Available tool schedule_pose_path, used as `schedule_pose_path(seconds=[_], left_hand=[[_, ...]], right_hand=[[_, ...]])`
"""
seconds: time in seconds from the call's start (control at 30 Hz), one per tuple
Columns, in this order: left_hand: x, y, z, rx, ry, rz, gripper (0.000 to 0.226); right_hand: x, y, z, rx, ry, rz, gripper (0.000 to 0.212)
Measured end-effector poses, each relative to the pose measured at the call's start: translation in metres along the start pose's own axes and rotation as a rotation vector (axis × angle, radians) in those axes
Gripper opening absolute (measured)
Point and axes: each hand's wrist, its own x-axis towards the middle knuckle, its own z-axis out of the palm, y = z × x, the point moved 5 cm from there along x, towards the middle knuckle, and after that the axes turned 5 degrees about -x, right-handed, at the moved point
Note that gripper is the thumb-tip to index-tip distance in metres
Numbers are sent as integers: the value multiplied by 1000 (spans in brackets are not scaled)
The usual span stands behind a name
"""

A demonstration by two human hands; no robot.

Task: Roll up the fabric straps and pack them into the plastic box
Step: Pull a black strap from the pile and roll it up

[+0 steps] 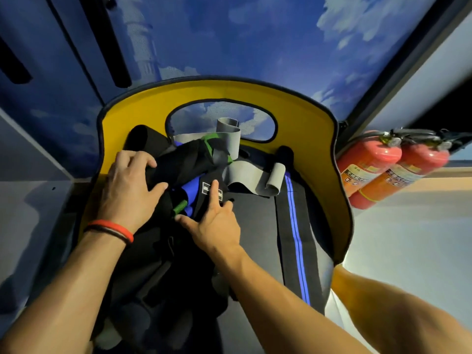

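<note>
The tangled heap of black, blue and green fabric straps (184, 162) lies in the middle, against a yellow panel (319, 149) on the far side. The left hand (127, 185) grips the heap's left side with curled fingers (143, 159). Just right of it, the right hand (217, 221) presses down with straight, spread fingers (214, 192), holding nothing; a grey strap (245, 175) trails off to the right.

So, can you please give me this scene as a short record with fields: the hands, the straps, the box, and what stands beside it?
left hand: grips black bundle; red band on wrist
right hand: fingers straight, pressing on the pile, index finger at white label
grey strap: loose on the pile, one end curled
striped strap: flat, black with blue lines
box: yellow wall, handle hole at far side
extinguishers: two, red, right of box
</note>
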Motion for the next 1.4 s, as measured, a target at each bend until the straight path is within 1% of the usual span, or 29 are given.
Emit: schedule_pose_path(seconds=[0.1,0.17,0.2,0.27,0.3,0.33,0.37,0.43,0.47,0.5,0.53,0.6,0.63,0.67,0.7,0.77,0.8,0.83,0.87,0.97,1.1,1.23,1.3,1.4], left_hand=[[0,3,4,50,24,45,53],[-5,3,11,114,-22,39,71],[-9,1,16,170,-80,11,85],[-16,-3,28,318,-206,-48,118],[-21,-1,33,382,-230,-39,129],[-26,7,38,416,-222,3,134],[-33,19,42,421,-200,65,133],[-50,47,55,408,-170,205,125],[-61,58,63,412,-189,257,122],[-71,66,72,439,-239,286,120],[-80,70,81,484,-300,292,118],[-88,64,93,575,-393,261,118],[-87,59,95,600,-407,249,118],[-84,56,94,614,-406,247,117],[-81,53,93,627,-403,251,117],[-76,48,90,654,-413,243,117],[-74,46,89,667,-420,231,118],[-71,45,88,676,-423,220,119],[-69,43,88,681,-423,211,120],[-62,38,83,696,-420,193,122],[-51,25,73,664,-368,173,123],[-46,17,69,641,-351,191,123],[-42,16,66,635,-330,178,117],[-32,15,59,578,-251,174,90]], right_hand=[[0,-3,4,165,-154,-27,126],[-2,4,-2,260,-259,-64,119],[-1,9,-9,265,-277,-88,110],[5,22,-28,180,-260,-116,80],[8,28,-36,117,-245,-130,67],[11,34,-42,72,-236,-147,59],[14,38,-46,47,-237,-168,56],[17,42,-50,36,-239,-225,51],[19,43,-52,31,-209,-264,48],[22,44,-56,14,-139,-294,42],[25,45,-63,-10,-27,-311,36],[31,51,-84,-62,276,-282,29],[33,57,-94,-90,407,-243,31],[37,63,-102,-120,478,-188,37],[42,71,-105,-148,466,-108,46],[55,89,-103,-149,299,65,59],[59,95,-98,-119,217,114,59],[61,97,-93,-94,177,120,57],[62,97,-89,-94,181,88,52],[54,83,-77,-169,247,-93,35],[35,57,-44,-99,125,-240,28],[22,37,-18,-158,127,-345,19],[23,24,-11,-80,78,-365,12],[26,4,-4,-23,-20,-377,10]])
